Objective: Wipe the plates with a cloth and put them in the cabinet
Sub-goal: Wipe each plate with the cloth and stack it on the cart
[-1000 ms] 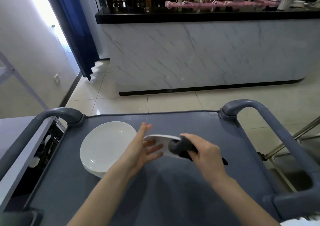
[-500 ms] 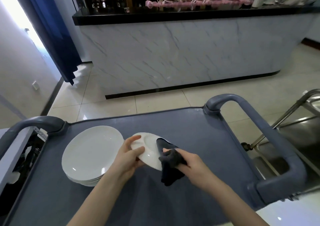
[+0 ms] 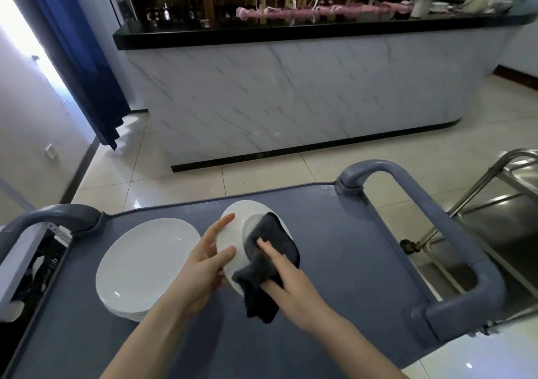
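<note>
Centre frame, left hand [image 3: 201,262] grips a tilted plate [image 3: 230,233], some fingers hidden behind it; right hand [image 3: 294,282] holds a cloth [image 3: 270,244] covering the plate's right side.

White plate [image 3: 233,242], charcoal-grey cloth [image 3: 270,250], stack of plates [image 3: 145,265] also white, all plain. Slate-blue cart [image 3: 349,233]. Bar counter [image 3: 291,96] front white with thin grey marble veins – its countertop [image 3: 291,33] black. Deep blue curtain [image 3: 87,73], cream floor tiles [image 3: 262,175].

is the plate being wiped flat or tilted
Tilted, held up: the left hand grips the plate by its rim, face toward the camera; the right hand presses the cloth on it.
</note>
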A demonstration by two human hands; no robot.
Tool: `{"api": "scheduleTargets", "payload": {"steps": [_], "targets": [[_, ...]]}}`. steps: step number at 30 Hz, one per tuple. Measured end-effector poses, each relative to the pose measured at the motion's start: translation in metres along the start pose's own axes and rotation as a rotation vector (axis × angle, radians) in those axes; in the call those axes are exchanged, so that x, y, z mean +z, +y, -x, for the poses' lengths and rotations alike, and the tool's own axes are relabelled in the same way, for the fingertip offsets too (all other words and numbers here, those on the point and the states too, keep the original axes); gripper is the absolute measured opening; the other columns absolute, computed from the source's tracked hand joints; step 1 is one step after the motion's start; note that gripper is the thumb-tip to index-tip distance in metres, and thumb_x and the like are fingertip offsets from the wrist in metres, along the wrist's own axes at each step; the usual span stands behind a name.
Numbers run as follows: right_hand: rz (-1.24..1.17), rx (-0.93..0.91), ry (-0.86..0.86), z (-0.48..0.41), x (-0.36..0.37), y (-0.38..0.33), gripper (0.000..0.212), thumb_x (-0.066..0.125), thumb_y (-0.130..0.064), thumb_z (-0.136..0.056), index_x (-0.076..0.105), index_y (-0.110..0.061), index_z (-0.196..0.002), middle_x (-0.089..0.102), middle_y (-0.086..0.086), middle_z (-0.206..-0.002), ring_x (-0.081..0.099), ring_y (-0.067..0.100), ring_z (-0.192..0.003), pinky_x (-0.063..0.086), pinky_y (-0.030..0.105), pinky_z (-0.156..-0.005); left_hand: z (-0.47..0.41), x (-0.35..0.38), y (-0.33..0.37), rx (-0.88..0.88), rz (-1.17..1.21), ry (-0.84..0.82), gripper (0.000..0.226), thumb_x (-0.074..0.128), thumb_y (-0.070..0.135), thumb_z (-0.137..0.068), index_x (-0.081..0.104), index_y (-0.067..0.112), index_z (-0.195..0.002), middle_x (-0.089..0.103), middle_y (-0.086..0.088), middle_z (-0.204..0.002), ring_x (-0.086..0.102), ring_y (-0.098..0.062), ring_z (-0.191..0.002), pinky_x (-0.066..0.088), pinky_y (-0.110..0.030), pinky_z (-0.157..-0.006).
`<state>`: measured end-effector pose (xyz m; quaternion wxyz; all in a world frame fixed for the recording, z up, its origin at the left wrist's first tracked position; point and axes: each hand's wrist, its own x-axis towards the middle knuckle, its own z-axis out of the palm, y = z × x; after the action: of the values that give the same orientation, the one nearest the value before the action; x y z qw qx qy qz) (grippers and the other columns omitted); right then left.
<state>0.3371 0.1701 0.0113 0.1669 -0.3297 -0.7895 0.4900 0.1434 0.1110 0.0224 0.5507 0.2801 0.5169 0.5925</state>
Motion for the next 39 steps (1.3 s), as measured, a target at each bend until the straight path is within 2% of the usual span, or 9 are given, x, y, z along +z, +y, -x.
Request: {"api": "scheduleTargets", "payload": {"steps": [3,5,13,19,23,29,32,37,39], "targets": [[0.1,-0.058,-0.004,-0.022,-0.01,-0.007,0.061,0.047,-0.023,-0.102,0.018,-0.031,-0.155,0.007,-0.026,-0.157,-0.004,-0.014,-0.143,-0.003,0.023,-0.121,0.001,0.003,0.001,0.005,-0.03,-0.043,0.059,0.068,0.018,-0.083,0.059,0.046,-0.134,0.07,-0.019,-0.117,0.058,-0.036,-0.094,0.051,-0.047,-0.083],[0.135,-0.074,0.003,-0.031,-0.017,-0.006,0.058,0.045,-0.025,-0.103,0.019,-0.034,-0.154,0.004,-0.03,-0.155,-0.007,-0.017,-0.141,-0.007,0.017,-0.116,0.0,0.004,0.001,0.019,-0.007,-0.042,0.058,0.069,0.017,-0.082,0.061,0.048,-0.131,0.07,-0.016,-0.124,0.063,-0.035,-0.101,0.057,-0.045,-0.081],[0.097,-0.015,0.061,-0.008,-0.015,0.016,0.053,0.042,-0.019,-0.104,0.024,-0.034,-0.152,0.009,-0.04,-0.148,0.001,-0.017,-0.142,-0.002,0.024,-0.122,0.0,-0.005,0.001,0.01,0.026,-0.018,0.059,0.067,0.013,-0.083,0.062,0.044,-0.133,0.073,-0.006,-0.11,0.065,-0.025,-0.086,0.059,-0.038,-0.07],[0.161,-0.17,0.006,0.007,0.01,0.01,0.063,0.043,-0.017,-0.098,0.017,-0.048,-0.146,0.005,-0.041,-0.152,-0.001,-0.011,-0.145,-0.01,0.013,-0.116,-0.003,0.001,-0.001,-0.035,0.015,-0.045,0.06,0.066,0.015,-0.083,0.06,0.047,-0.134,0.073,-0.007,-0.12,0.071,-0.03,-0.102,0.061,-0.042,-0.08],[0.114,-0.101,0.078,-0.025,-0.017,0.006,0.055,0.04,-0.018,-0.104,0.019,-0.043,-0.148,0.01,-0.034,-0.154,-0.001,-0.014,-0.144,-0.005,0.022,-0.119,-0.008,0.005,0.004,-0.047,-0.005,-0.119,0.061,0.065,0.015,-0.086,0.057,0.05,-0.135,0.068,-0.012,-0.129,0.064,-0.039,-0.116,0.047,-0.06,-0.1],[0.126,-0.012,0.122,-0.029,-0.044,0.005,0.054,0.04,-0.016,-0.104,0.02,-0.039,-0.149,0.012,-0.024,-0.158,0.0,-0.01,-0.145,-0.004,0.029,-0.122,-0.013,0.013,0.006,0.01,0.067,-0.067,0.06,0.068,0.012,-0.081,0.065,0.05,-0.127,0.07,-0.013,-0.123,0.07,-0.035,-0.103,0.063,-0.046,-0.078],[0.064,0.003,0.164,-0.006,-0.039,0.012,0.055,0.041,-0.014,-0.104,0.02,-0.05,-0.141,0.014,-0.027,-0.157,0.0,-0.014,-0.144,-0.003,0.031,-0.123,-0.014,0.014,0.004,0.008,0.108,-0.062,0.059,0.067,0.01,-0.081,0.066,0.047,-0.127,0.07,-0.009,-0.125,0.071,-0.035,-0.101,0.063,-0.046,-0.072],[0.239,0.018,0.024,0.024,-0.015,0.012,0.065,0.044,-0.013,-0.101,0.006,-0.047,-0.142,-0.005,-0.032,-0.152,-0.013,-0.008,-0.144,-0.006,0.035,-0.121,-0.022,0.029,0.003,0.003,0.119,-0.052,0.055,0.065,0.008,-0.087,0.067,0.047,-0.125,0.063,-0.01,-0.132,0.068,-0.036,-0.106,0.062,-0.043,-0.069],[0.189,-0.002,0.088,0.024,-0.01,0.006,0.063,0.044,-0.013,-0.102,0.011,-0.047,-0.143,0.001,-0.034,-0.153,-0.013,-0.015,-0.141,-0.009,0.031,-0.12,-0.025,0.037,0.005,0.007,0.101,-0.053,0.055,0.058,0.003,-0.095,0.067,0.049,-0.124,0.062,-0.014,-0.134,0.067,-0.035,-0.102,0.062,-0.041,-0.065]]}}
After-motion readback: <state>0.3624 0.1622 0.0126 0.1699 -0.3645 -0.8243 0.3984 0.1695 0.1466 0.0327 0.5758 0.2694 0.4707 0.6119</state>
